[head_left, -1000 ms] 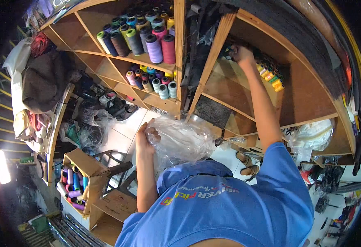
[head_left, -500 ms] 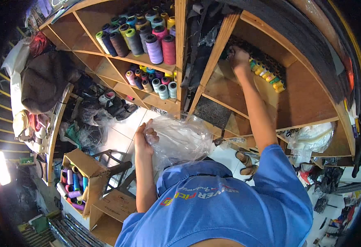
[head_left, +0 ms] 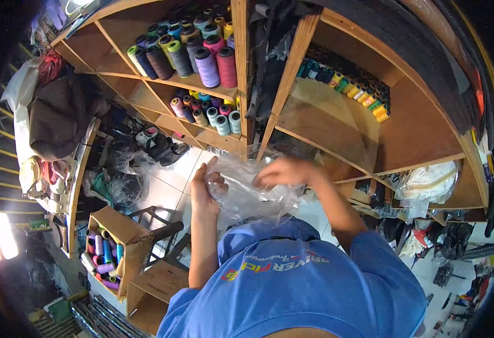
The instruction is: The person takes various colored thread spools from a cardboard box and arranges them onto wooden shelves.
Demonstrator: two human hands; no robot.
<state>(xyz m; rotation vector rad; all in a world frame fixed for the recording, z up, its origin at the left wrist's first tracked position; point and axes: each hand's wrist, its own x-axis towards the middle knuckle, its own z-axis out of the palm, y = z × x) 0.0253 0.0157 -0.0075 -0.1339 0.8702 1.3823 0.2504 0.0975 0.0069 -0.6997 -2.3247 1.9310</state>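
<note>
My left hand (head_left: pixel 203 188) is closed on the edge of a clear plastic bag (head_left: pixel 241 197), which hangs crinkled in front of my body. Over the bag's right side reaches my right hand (head_left: pixel 286 172), fingers curled and pointing down at the plastic. Whatever those fingers may hold is hidden. On the upper right shelf stands a row of small thread spools (head_left: pixel 359 94), dark and teal at the left end, then green, yellow and white. Behind that row lie more dark spools.
Large thread cones (head_left: pixel 207 67) crowd the left shelves, with smaller cones (head_left: pixel 222 125) beneath. A cardboard box (head_left: pixel 137 239) of mixed cones is at lower left. A bundle of plastic-wrapped white material (head_left: pixel 430 183) sits in the right shelf. Dark fabric strips (head_left: pixel 261 73) hang between the shelves.
My right hand has come away from the left end of the spool row, down and toward me to the plastic bag. My left hand still holds the bag in nearly the same place.
</note>
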